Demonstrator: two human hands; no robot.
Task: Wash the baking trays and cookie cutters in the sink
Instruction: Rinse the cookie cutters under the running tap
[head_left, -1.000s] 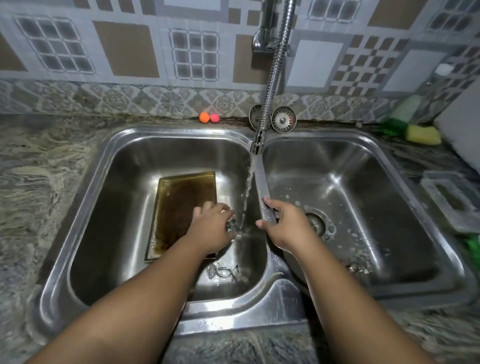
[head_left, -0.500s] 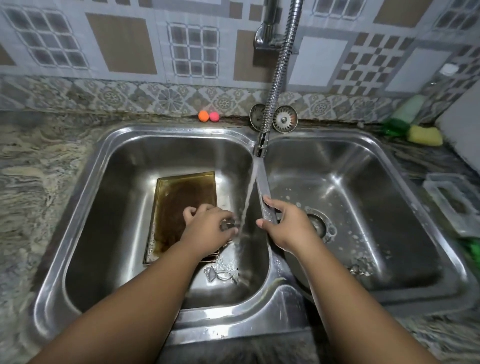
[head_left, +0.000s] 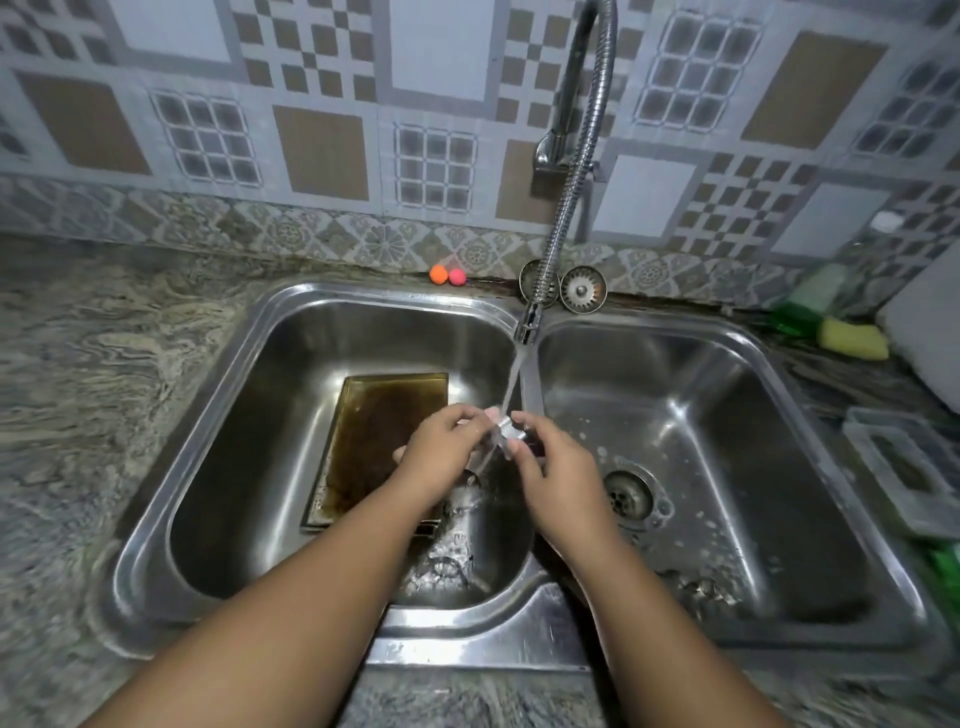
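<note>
Your left hand and right hand both pinch the small shiny metal cookie cutter between them at mid-frame, under the water stream.

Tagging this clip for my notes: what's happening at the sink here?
A person is rinsing a cookie cutter under the running tap. The left hand and right hand both pinch it over the left basin of the sink. A brown-stained baking tray lies flat in that basin.
</note>
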